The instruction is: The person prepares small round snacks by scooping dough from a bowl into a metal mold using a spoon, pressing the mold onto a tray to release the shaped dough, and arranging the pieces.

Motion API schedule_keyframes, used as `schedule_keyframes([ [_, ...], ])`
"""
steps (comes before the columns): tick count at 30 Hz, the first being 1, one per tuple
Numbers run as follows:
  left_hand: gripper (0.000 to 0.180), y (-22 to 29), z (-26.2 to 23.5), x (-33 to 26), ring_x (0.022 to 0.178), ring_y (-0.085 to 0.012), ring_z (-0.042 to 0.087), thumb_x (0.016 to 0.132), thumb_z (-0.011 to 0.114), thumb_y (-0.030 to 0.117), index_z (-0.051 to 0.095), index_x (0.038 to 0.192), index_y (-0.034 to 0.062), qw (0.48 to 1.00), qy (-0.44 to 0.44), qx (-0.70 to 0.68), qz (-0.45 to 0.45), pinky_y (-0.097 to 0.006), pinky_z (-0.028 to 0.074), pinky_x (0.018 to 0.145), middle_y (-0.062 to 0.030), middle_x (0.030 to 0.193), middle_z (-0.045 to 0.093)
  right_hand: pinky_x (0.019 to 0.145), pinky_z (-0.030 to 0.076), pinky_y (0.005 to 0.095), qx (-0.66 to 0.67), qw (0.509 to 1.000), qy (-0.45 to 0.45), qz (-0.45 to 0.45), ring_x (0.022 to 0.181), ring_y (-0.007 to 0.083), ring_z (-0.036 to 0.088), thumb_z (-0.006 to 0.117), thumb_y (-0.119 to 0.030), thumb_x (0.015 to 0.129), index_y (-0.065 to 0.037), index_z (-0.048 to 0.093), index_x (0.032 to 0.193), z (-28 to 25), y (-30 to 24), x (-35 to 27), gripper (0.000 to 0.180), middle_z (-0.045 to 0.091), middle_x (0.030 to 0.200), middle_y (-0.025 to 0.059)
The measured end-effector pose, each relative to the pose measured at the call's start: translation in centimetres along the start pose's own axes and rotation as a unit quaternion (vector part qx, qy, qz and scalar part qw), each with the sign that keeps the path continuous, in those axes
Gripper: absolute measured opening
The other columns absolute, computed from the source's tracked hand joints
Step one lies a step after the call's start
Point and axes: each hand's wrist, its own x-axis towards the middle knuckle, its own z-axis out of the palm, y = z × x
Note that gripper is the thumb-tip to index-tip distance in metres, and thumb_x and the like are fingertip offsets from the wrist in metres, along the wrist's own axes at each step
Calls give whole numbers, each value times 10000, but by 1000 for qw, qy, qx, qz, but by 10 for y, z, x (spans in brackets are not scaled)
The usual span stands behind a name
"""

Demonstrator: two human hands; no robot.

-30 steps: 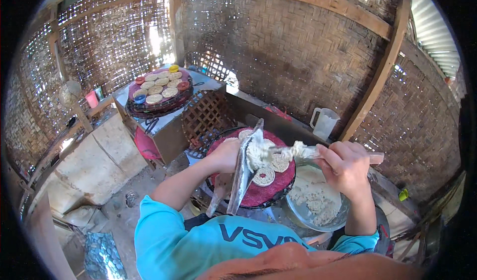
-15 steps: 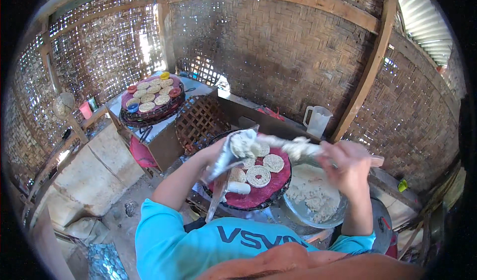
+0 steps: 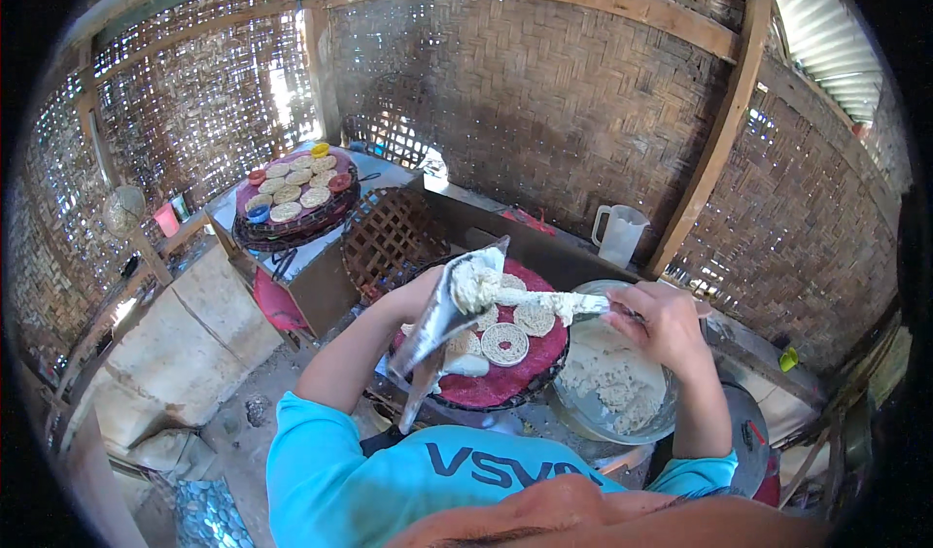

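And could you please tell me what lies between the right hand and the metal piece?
A dough-coated stick: in the head view, it reaches from the right hand across to the dough on the metal piece.

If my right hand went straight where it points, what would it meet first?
Your right hand points left along the dough-coated stick; likely first is the dough lump at the metal holder, though depth is unclear.

Coated stick (image 3: 591,303) is barring the middle, lattice basket (image 3: 394,242) is blocking far left, space above near-right bowl (image 3: 595,426) is lying open
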Motion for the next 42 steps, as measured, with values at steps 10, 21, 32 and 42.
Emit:
schedule_keyframes([
  [10, 401, 38, 34, 0, 872, -344, 561, 665, 586, 289, 572, 962, 20, 946, 74, 308, -69, -401, 436, 765, -210, 918, 587, 489, 423, 329, -153, 976, -85, -129, 578, 202, 553, 570, -221, 673, -84, 575, 756, 22, -45, 34, 160, 533, 628, 38],
  [21, 419, 10, 0, -4, 893, -273, 581, 659, 626, 222, 566, 1037, 50, 980, 118, 151, -56, -333, 427, 812, -155, 944, 606, 465, 370, 287, -160, 971, 114, -137, 509, 155, 483, 608, -147, 614, -115, 603, 800, -25, -20, 28, 188, 446, 576, -10],
  [32, 309, -15, 30, 26, 769, -343, 589, 646, 597, 264, 614, 832, 18, 956, 84, 280, 14, -382, 452, 678, -205, 784, 605, 476, 342, 252, -199, 955, 20, -218, 575, 114, 475, 551, -122, 653, -76, 567, 830, 17, -38, 23, 184, 452, 626, -20],
  [42, 379, 21, 8, 47, 883, -131, 551, 697, 642, 143, 535, 1040, 25, 995, 78, 68, -3, -266, 423, 827, -62, 974, 587, 514, 418, 253, 37, 966, 201, 156, 571, 138, 532, 691, -84, 658, -51, 613, 858, -4, -13, -24, 217, 576, 667, 45],
])
